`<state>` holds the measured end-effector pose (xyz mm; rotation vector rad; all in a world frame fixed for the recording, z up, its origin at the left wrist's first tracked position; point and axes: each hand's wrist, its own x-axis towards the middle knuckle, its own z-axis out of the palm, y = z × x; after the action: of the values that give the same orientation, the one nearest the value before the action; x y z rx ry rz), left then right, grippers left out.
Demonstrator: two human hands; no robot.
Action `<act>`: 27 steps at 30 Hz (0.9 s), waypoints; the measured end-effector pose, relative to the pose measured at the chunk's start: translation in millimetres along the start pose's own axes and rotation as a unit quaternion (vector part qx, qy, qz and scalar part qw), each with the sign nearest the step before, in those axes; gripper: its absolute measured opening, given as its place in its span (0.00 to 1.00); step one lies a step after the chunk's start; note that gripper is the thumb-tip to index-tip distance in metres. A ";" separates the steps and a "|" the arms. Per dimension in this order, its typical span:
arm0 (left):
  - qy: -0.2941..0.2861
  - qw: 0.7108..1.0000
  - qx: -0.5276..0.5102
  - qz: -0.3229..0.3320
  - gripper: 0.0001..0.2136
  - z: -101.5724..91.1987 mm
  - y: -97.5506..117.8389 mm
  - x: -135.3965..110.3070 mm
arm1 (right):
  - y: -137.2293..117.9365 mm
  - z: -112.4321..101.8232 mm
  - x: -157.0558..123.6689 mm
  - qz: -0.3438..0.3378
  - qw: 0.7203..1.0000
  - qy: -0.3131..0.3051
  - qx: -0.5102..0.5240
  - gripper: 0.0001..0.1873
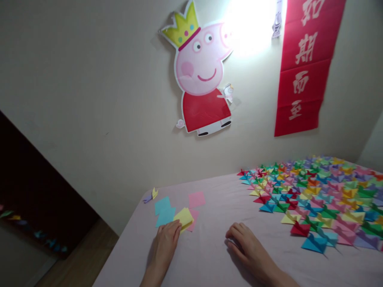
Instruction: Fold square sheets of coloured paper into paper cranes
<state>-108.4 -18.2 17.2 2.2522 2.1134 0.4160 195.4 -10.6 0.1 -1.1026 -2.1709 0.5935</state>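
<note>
- Head view, under the fingertips (176, 226) of the left hand (166, 239): yellow sheet (184, 217), small, square-cut, seemingly doubled over, right edge lifted slightly off the cloth.
- Lying at the table's left end, overlapping a pink sheet (194, 220), just beside two blue sheets (163, 211); far pink sheet (196, 199) a little beyond, apart from the rest.
- Left hand: palm down, fingers straight and close together, released, tips pressing the near corner of the yellow sheet, grasping nothing; forearm entering from the bottom edge.
- Right hand (247, 245): palm down on bare cloth, fingers loosely bent and slightly spread, released, holding nothing; set between the sheets and the cranes, touching neither.
- Beyond the sheets, near the table's far-left corner: two tiny folded bits (151, 195), one purple, one yellow, touching.
- Across the right half of the table: paper cranes (317, 199) in close rows, red, blue, green, yellow, pink and purple, reaching back to the wall.
- Beneath everything: pale pink cloth (209, 255), smooth, covering the table.
- Behind: cream wall (89, 79) with a pig cutout (203, 75) in yellow crown and red dress, a red banner (308, 63) with pale characters, and a bright glare (251, 24) between them.
- Off the table's left: dark shelf (30, 191) with a few paper pieces along its edge, wood floor (80, 259) below.
</note>
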 end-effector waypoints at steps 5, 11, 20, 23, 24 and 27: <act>0.000 0.999 0.020 -0.028 0.12 -3.7 3.4 9.1 | 1.0 -0.4 -0.1 -0.001 1.000 -0.006 -0.006 0.06; 0.007 0.998 0.025 -0.065 0.10 1.6 2.3 7.3 | 5.1 1.3 -0.8 -0.011 1.000 -0.009 0.008 0.07; -0.034 0.988 0.012 -0.147 0.32 -12.4 -47.4 11.1 | 5.8 0.9 0.0 -0.002 0.999 -0.033 0.022 0.10; -0.061 0.988 0.024 -0.140 0.31 -19.9 -63.3 12.1 | 7.0 1.2 -0.1 0.000 0.999 -0.035 0.024 0.09; -0.070 0.988 0.030 -0.133 0.30 -21.2 -66.2 12.1 | 7.4 1.4 -0.2 0.001 0.999 -0.034 0.024 0.08; -0.082 0.988 0.053 -0.117 0.25 -21.3 -68.7 11.9 | 7.5 1.1 -0.7 0.004 0.999 -0.031 0.022 0.07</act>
<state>-179.4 -4.5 26.1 1.9735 2.3241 0.1081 199.0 -7.1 -5.6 -1.0838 -2.1968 0.6850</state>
